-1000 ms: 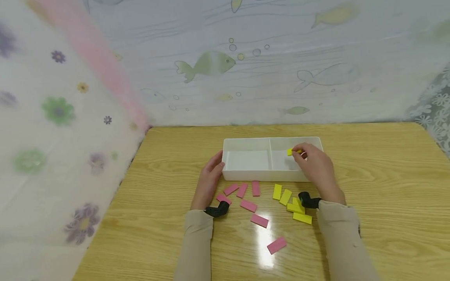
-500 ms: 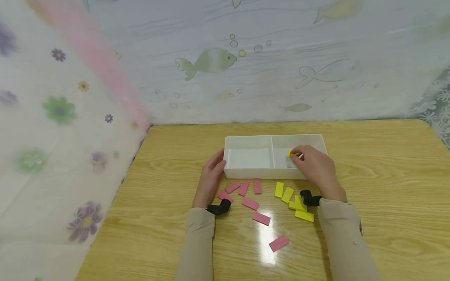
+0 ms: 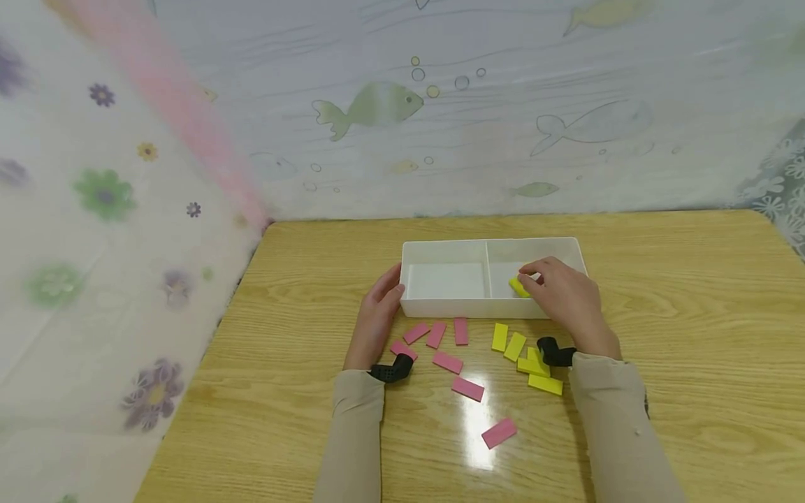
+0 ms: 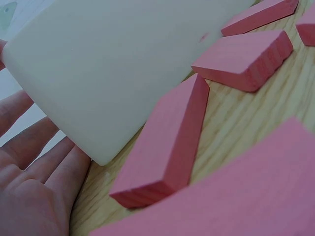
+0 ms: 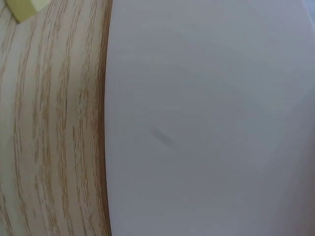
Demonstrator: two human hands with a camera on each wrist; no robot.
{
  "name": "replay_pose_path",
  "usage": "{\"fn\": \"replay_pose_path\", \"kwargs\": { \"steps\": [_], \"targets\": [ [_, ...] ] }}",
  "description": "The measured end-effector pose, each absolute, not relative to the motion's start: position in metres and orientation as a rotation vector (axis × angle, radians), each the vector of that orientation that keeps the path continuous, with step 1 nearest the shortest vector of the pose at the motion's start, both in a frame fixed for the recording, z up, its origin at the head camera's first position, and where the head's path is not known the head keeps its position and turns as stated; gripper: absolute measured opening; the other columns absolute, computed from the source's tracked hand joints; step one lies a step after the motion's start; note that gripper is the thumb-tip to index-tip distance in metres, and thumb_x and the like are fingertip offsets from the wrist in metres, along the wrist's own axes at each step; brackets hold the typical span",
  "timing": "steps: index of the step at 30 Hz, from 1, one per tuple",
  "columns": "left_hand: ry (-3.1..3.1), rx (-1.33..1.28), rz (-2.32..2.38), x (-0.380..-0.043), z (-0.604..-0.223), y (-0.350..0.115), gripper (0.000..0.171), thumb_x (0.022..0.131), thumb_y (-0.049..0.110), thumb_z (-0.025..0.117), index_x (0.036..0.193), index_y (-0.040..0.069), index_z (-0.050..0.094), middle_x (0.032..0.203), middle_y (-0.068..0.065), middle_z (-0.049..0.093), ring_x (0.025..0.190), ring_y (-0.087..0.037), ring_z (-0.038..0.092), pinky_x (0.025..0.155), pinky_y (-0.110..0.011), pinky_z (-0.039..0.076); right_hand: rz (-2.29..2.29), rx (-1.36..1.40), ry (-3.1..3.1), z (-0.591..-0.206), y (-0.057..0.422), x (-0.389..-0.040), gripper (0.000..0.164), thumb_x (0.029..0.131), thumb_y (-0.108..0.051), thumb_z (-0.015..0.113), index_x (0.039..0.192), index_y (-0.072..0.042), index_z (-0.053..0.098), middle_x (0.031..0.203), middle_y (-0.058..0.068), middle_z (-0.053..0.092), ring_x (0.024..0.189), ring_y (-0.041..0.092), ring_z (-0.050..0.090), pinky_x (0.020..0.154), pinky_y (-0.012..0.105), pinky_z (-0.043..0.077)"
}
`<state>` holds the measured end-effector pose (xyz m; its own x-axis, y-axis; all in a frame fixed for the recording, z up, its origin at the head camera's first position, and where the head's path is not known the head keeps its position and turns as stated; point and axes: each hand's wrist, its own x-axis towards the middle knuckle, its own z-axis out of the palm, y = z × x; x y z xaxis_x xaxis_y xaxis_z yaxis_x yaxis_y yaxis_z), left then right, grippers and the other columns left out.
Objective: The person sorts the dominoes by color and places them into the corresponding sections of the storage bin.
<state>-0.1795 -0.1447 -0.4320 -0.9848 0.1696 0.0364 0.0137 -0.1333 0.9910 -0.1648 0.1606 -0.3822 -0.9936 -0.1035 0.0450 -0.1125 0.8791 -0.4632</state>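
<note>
A white two-compartment box [image 3: 465, 308] stands on the table. My left hand [image 3: 376, 318] rests against its left end; in the left wrist view its fingers [image 4: 34, 132] lie nearly straight along that end wall. Over the right compartment is my right hand [image 3: 566, 297], fingers bent and thumb near them. Just below its fingertips, a yellow block [image 3: 518, 287] lies diagonally inside the box, seemingly let go. The right wrist view shows the box wall [image 5: 197, 123] but hides the fingertips. Several yellow blocks [image 3: 516, 346] and pink blocks [image 3: 448, 362] lie before the box.
The wooden table [image 3: 302, 300] carries everything. Pink blocks [image 4: 160, 142] lie close to the box's front wall and beneath the left wrist. Behind the table hangs a fish-patterned sheet [image 3: 465, 140], with a flowered sheet [image 3: 138, 279] on the left.
The yellow block has gone from between my right fingertips down into the right compartment, turning diagonal. My left hand stays at the box's end. The head view has shifted slightly.
</note>
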Motion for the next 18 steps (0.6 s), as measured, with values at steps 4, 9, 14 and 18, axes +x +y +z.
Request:
{"fn": "replay_pose_path", "kwargs": {
  "steps": [4,9,14,18],
  "targets": [
    [1.994,0.237,2.291,-0.1815,-0.4364,-0.1442,0.049,0.090,0.030,0.053,0.135,0.016,0.041,0.137,-0.003,0.039,0.124,-0.019,0.037,0.100,-0.035,0.031,0.726,0.170,-3.036,-0.3824,0.1619,-0.1647,0.036,0.092,-0.038,0.045,0.111,-0.013,0.062,0.113,0.008,0.056,0.088,0.021,0.056,0.064,0.039,0.045],
    [1.965,0.251,2.312,-0.1815,-0.4364,-0.1440,0.046,0.092,0.025,0.051,0.135,0.014,0.040,0.138,-0.005,0.037,0.125,-0.020,0.036,0.100,-0.035,0.030,0.729,0.177,-3.034,-0.3841,0.1627,-0.1656,0.036,0.091,-0.039,0.045,0.113,-0.015,0.061,0.109,0.007,0.058,0.087,0.021,0.056,0.062,0.038,0.045],
    [1.981,0.235,2.300,-0.1811,-0.4355,-0.1449,0.048,0.090,0.028,0.052,0.135,0.015,0.040,0.137,-0.003,0.038,0.124,-0.020,0.036,0.100,-0.035,0.031,0.748,0.184,-3.019,-0.3852,0.1624,-0.1666,0.036,0.091,-0.039,0.044,0.113,-0.016,0.060,0.105,0.006,0.060,0.084,0.020,0.056,0.059,0.035,0.044],
    [1.984,0.242,2.299,-0.1813,-0.4354,-0.1451,0.047,0.091,0.026,0.051,0.135,0.013,0.039,0.137,-0.004,0.038,0.124,-0.021,0.036,0.100,-0.035,0.031,0.792,0.180,-2.986,-0.3849,0.1620,-0.1671,0.036,0.092,-0.039,0.045,0.114,-0.016,0.060,0.104,0.004,0.061,0.083,0.020,0.056,0.058,0.034,0.043]
  ]
}}
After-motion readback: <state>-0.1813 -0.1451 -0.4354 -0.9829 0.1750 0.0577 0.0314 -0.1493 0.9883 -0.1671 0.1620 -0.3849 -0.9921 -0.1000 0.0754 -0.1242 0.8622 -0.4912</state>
